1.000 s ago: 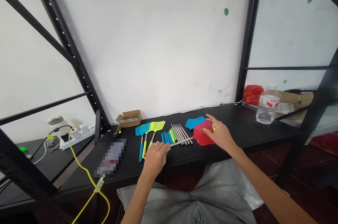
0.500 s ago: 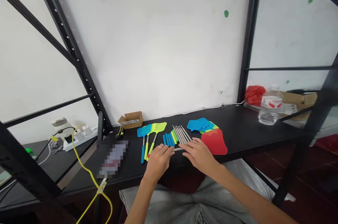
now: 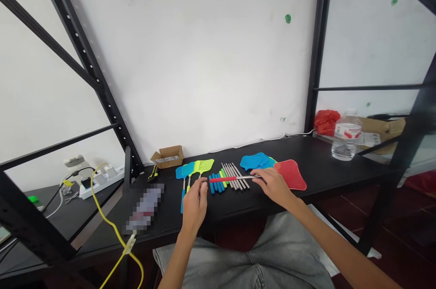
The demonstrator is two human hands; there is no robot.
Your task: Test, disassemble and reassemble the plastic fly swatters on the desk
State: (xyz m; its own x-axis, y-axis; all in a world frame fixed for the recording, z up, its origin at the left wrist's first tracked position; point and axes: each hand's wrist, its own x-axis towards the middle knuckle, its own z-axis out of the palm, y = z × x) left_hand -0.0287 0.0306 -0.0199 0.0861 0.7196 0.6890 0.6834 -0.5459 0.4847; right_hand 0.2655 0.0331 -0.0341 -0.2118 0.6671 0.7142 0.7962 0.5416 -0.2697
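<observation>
My right hand (image 3: 274, 184) pinches the bare end of a metal rod with a red grip (image 3: 223, 180), held level above the desk. My left hand (image 3: 195, 200) is loosely curled just beyond the grip's left end, a small gap from it, with nothing visible in it. Behind the rod lie several blue grips (image 3: 215, 184), yellow-green grips (image 3: 223, 175) and bare metal rods (image 3: 235, 171). A red mesh fly swatter head (image 3: 291, 174) lies beside my right hand, near stacked blue swatter heads (image 3: 255, 161). Fly swatters with handles (image 3: 185, 170) lie left, partly hidden by my left hand.
A small open cardboard box (image 3: 167, 156) and a yellow-black cutter (image 3: 154, 173) sit at the back left. A blurred phone-like object (image 3: 146, 209) has a yellow cable (image 3: 117, 230). A water bottle (image 3: 346, 139) stands right, by a black rack post (image 3: 318, 48).
The red-gripped rod has been raised off the desk. My left hand has come away from the grip and moved left. The red swatter head has shifted right.
</observation>
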